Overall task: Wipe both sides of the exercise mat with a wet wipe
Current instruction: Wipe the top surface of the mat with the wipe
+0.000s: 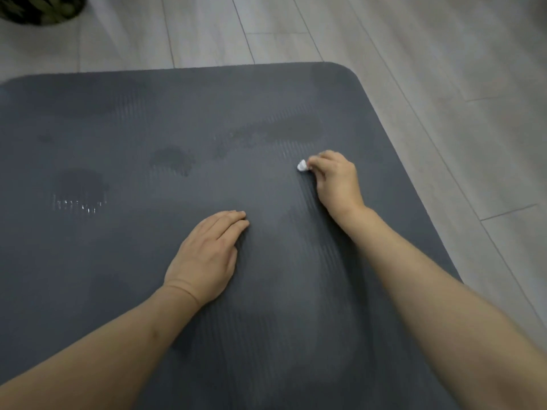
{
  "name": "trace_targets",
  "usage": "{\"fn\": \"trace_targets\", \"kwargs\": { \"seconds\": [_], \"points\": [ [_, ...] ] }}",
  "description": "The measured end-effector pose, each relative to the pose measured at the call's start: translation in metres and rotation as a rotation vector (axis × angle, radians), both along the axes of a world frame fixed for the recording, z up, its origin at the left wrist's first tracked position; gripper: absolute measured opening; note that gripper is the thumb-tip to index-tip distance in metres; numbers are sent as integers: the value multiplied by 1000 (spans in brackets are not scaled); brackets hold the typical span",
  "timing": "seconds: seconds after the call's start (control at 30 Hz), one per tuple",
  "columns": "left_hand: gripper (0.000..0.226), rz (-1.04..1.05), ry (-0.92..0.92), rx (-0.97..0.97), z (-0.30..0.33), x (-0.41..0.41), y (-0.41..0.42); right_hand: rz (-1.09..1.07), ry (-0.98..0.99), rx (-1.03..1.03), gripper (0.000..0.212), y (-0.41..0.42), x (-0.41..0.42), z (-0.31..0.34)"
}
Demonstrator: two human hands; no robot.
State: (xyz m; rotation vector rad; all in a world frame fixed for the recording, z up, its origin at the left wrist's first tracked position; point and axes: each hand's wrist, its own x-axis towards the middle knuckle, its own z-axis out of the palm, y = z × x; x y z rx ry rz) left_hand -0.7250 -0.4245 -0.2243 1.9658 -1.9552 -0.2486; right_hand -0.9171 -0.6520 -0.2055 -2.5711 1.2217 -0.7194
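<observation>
On the mat, nearest me: my left hand (207,255) lay flat, fingers straight and together, pressing the mat (118,261) down and holding nothing.
Mat position: it was spread flat on the wooden floor (444,69), one rounded far corner in view, filling most of what I saw.
Further out, to the right: my right hand (337,179) had its fingers curled, pinching a small white wad, the wet wipe (302,165), against the mat's ribbed surface.
Wipe position: it poked out just past my fingertips, touching the mat near its right edge.
Step in hand: I judged I was wiping the upper side, working the right part while the left hand steadied the mat.
Signs of progress: several darker damp patches showed across the far and left parts, one with a glint of wet streaks.
Next move, as I judged it: carry the strokes over the parts not yet damp, then turn the mat over for the other side.
Far left corner: one dark pot with a plant (38,8) stood on the floor, apart from the mat.
Count: one mat, one wipe, two hands, one plant pot.
</observation>
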Motion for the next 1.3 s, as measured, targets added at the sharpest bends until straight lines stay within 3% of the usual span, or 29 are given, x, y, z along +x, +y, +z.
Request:
{"fn": "trace_targets", "kwargs": {
  "seconds": [0.2, 0.37, 0.53, 0.83, 0.9, 1.03, 1.17, 1.3],
  "points": [
    [50, 29, -104, 55, 1, -4, -3, 145, 83, 66, 19, 129, -109, 13],
    [50, 21, -112, 32, 0, -2, -4, 157, 75, -26, 41, 42, -23, 4],
    [50, 6, -90, 8, -1, 0, -4, 11, 74, -65, 17, -55, 73, -4],
    [49, 41, -72, 38, -1, -2, -6, 225, 87, 87, 25, 123, -85, 18],
    [49, 49, -71, 31, -2, -3, -5, 223, 108, 64, 26, 115, -78, 16],
    [49, 37, -55, 21, -2, 0, -5, 211, 83, -62, 39, 27, 17, 5],
    [48, 23, -60, 6, -1, 3, -3, 58, 67, -34, 32, -45, 97, 3],
    [48, 28, -33, 14, 1, 3, -4, 184, 55, -1, 15, 17, 35, 7]
  ]
}}
